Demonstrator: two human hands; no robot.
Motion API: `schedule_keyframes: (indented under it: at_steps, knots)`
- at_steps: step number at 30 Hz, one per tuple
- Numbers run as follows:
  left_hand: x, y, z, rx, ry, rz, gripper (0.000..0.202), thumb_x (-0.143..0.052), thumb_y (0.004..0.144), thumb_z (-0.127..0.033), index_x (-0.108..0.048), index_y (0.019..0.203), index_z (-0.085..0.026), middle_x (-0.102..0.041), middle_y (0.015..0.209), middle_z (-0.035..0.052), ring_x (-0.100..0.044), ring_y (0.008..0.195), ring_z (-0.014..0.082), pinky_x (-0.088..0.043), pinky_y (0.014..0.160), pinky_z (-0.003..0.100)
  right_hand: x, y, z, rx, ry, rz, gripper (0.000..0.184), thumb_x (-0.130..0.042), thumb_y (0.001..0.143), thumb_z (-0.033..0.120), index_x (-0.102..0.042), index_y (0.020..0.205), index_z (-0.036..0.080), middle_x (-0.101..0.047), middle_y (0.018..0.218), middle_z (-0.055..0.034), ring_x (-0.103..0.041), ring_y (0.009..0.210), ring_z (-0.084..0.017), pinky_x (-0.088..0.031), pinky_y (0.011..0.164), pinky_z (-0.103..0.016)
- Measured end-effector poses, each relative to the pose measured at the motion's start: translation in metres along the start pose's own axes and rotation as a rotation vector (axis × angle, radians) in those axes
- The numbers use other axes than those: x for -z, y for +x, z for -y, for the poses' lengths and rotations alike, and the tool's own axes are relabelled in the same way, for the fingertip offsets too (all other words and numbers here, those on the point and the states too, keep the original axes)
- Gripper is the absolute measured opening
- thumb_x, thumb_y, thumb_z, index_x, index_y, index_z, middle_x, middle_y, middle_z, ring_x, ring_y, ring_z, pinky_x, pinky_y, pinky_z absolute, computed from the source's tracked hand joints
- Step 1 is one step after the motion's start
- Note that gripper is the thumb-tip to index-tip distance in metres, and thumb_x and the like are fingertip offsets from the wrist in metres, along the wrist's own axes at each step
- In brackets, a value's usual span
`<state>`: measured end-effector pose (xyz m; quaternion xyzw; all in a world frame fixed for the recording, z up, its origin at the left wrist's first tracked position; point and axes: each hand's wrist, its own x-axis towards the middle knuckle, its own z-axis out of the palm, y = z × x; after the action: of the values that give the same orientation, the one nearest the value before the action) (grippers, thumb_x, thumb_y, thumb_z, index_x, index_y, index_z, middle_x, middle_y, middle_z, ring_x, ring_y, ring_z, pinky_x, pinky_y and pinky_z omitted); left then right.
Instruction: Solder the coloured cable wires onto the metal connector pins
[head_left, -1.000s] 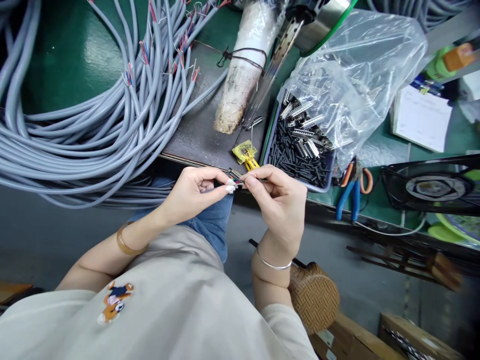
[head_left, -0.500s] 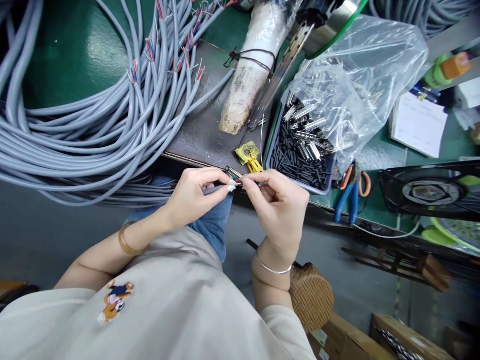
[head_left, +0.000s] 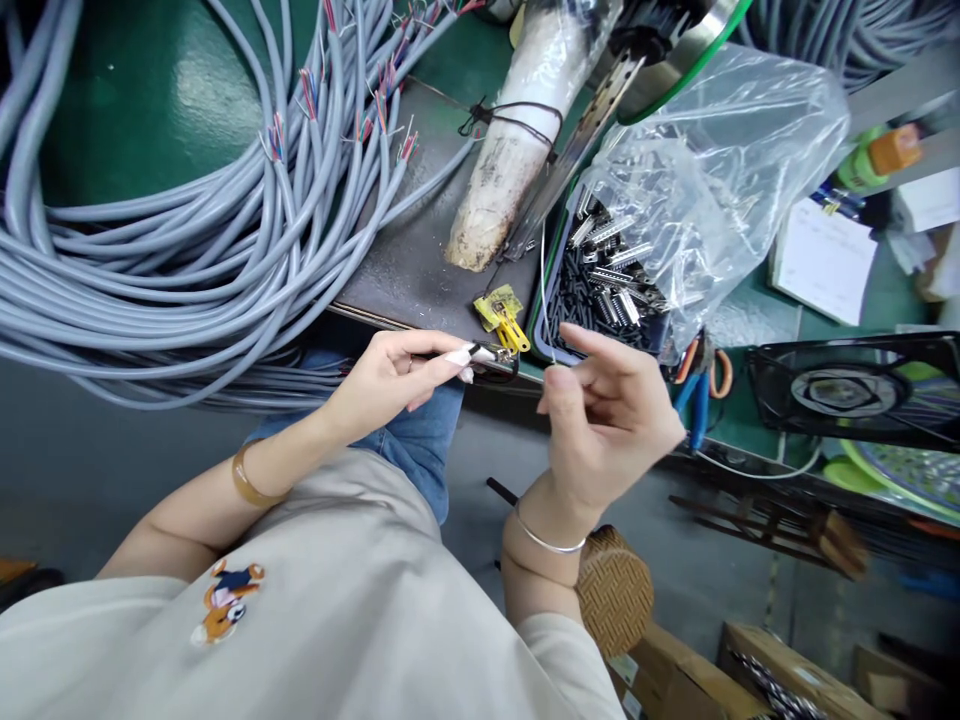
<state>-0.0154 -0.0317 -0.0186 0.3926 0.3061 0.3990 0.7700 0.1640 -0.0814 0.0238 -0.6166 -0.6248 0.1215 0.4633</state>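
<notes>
My left hand point(head_left: 390, 380) pinches the end of a grey cable point(head_left: 491, 356) whose stripped coloured wires and small connector show just past the fingertips. My right hand point(head_left: 607, 415) has come away to the right, thumb and forefinger pressed on a thin pale wire point(head_left: 545, 290) that rises toward the bench. A blue tray point(head_left: 600, 290) of black sleeves and metal terminal strips lies just beyond my right hand. A small yellow-handled tool point(head_left: 504, 318) rests on the dark metal plate point(head_left: 405, 250) at the bench edge.
A big coil of grey cables point(head_left: 150, 260) with stripped ends fills the left of the green bench. A clear plastic bag point(head_left: 712, 170) overhangs the tray. Blue-and-orange pliers point(head_left: 697, 385), a black fan point(head_left: 862, 385) and a taped white cylinder point(head_left: 517, 140) lie around it. A woven stool point(head_left: 615, 590) stands below.
My right hand has let go of the cable end and moved right and down, drawing a thin wire with it. My left hand keeps hold of the cable.
</notes>
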Motion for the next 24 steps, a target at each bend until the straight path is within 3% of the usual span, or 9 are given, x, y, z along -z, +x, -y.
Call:
schedule_keyframes:
  at_steps: [4,10,15,19,22,24]
  knots:
    - [-0.0018,0.0017,-0.0004,0.004,-0.010,-0.046,0.032,-0.087,0.073,-0.040,-0.073,0.086,-0.013,-0.071,0.073,0.0023,-0.043,0.041,0.0017,-0.031,0.036,0.017,0.0017,-0.0014,0.0006,0.068,-0.034,-0.018,0.015,-0.069,0.094,0.022,-0.078,0.103,0.029,-0.069,0.072,0.0052,-0.053,0.050,-0.006,-0.035,0.044,-0.023]
    - [-0.0024,-0.0007,-0.0010,-0.018,0.061,-0.076,0.026,-0.087,0.072,-0.033,-0.074,0.081,-0.012,-0.068,0.071,0.0010,-0.047,0.042,0.0023,-0.037,0.039,0.016,-0.0018,0.0014,0.0029,0.248,-0.151,0.163,0.026,-0.071,0.092,0.016,-0.074,0.115,0.028,-0.078,0.085,0.0034,-0.062,0.057,-0.006,-0.047,0.055,-0.020]
    - [-0.0008,-0.0008,0.0004,-0.039,0.157,-0.084,0.025,-0.086,0.072,-0.032,-0.075,0.081,-0.012,-0.067,0.070,0.0017,-0.045,0.042,0.0025,-0.036,0.038,0.017,-0.0043,0.0054,0.0044,0.312,-0.225,0.257,0.011,-0.068,0.094,0.017,-0.074,0.102,0.023,-0.078,0.082,0.0019,-0.070,0.064,-0.008,-0.050,0.061,-0.019]
    - [-0.0026,-0.0011,-0.0006,-0.048,0.179,-0.094,0.027,-0.085,0.074,-0.036,-0.073,0.080,-0.012,-0.064,0.064,0.0005,-0.044,0.042,0.0032,-0.035,0.038,0.017,-0.0058,0.0036,0.0017,0.310,-0.252,0.276,0.006,-0.066,0.096,0.019,-0.071,0.098,0.022,-0.076,0.077,0.0028,-0.064,0.056,-0.007,-0.048,0.057,-0.020]
    - [-0.0053,-0.0009,-0.0030,-0.082,0.175,-0.122,0.026,-0.085,0.073,-0.033,-0.071,0.077,-0.012,-0.065,0.067,0.0010,-0.046,0.045,0.0030,-0.037,0.039,0.016,-0.0048,0.0019,0.0009,0.285,-0.258,0.179,0.005,-0.065,0.096,0.021,-0.069,0.093,0.023,-0.071,0.072,0.0038,-0.054,0.048,-0.006,-0.043,0.051,-0.023]
    - [-0.0061,-0.0001,-0.0048,-0.109,0.173,-0.157,0.025,-0.085,0.072,-0.031,-0.071,0.076,-0.012,-0.068,0.070,0.0019,-0.048,0.046,0.0029,-0.038,0.040,0.016,-0.0033,0.0020,0.0025,0.219,-0.170,-0.002,0.007,-0.064,0.097,0.029,-0.069,0.095,0.024,-0.063,0.067,0.0048,-0.046,0.043,-0.007,-0.037,0.044,-0.025]
